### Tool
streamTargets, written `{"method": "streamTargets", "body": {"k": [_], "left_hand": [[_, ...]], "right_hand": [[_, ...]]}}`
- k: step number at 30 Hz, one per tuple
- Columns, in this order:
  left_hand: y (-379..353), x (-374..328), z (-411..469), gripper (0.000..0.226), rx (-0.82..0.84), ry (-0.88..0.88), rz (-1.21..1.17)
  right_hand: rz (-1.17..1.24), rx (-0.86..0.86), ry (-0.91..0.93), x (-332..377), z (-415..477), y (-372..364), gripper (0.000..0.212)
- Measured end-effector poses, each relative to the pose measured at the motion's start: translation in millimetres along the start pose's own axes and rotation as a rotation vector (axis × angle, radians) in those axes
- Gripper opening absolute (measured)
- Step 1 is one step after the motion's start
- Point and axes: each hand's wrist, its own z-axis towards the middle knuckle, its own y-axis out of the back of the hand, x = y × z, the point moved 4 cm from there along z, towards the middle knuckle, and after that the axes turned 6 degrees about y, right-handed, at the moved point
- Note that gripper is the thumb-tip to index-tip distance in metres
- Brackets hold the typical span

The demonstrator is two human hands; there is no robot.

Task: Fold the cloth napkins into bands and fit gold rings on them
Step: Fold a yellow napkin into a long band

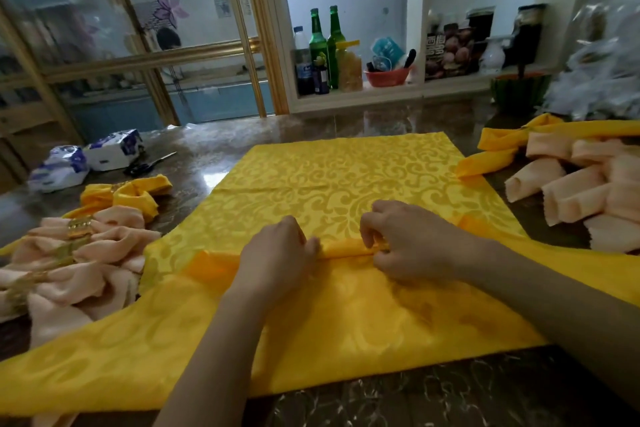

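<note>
Yellow napkin [332, 177]: spread flat at centre of the dark marble table [398, 118], near edge rolled into a narrow fold. Left hand [277, 253] and right hand [412, 243]: both pinching that fold, side by side. Peach napkins with gold rings [79, 225]: piled at left. Rolled peach napkins [568, 187] (no rings visible): heaped at right. Scissors [149, 165]: far left.

Two hands [280, 253] [412, 243], one spread napkin [346, 173]

Dark marble table [381, 121] bears yellow napkin [346, 170], peach napkins [581, 184], scissors [149, 163]
</note>
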Motion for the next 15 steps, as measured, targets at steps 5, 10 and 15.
{"method": "streamTargets", "body": {"k": [5, 10, 15], "left_hand": [[-2.8, -10.7, -3.1, 0.044, -0.007, 0.002, 0.157], [-7.7, -10.1, -6.9, 0.036, 0.012, 0.007, 0.148], [10.2, 6.3, 1.3, 0.018, 0.018, -0.009, -0.12]], "right_hand": [[-0.031, 0.005, 0.036, 19.5, 5.2, -16.3, 0.05], [0.055, 0.297, 0.021, 23.7, 6.7, -44.8, 0.065], [0.166, 0.096, -0.036, 5.7, 7.1, -27.3, 0.045]]}}
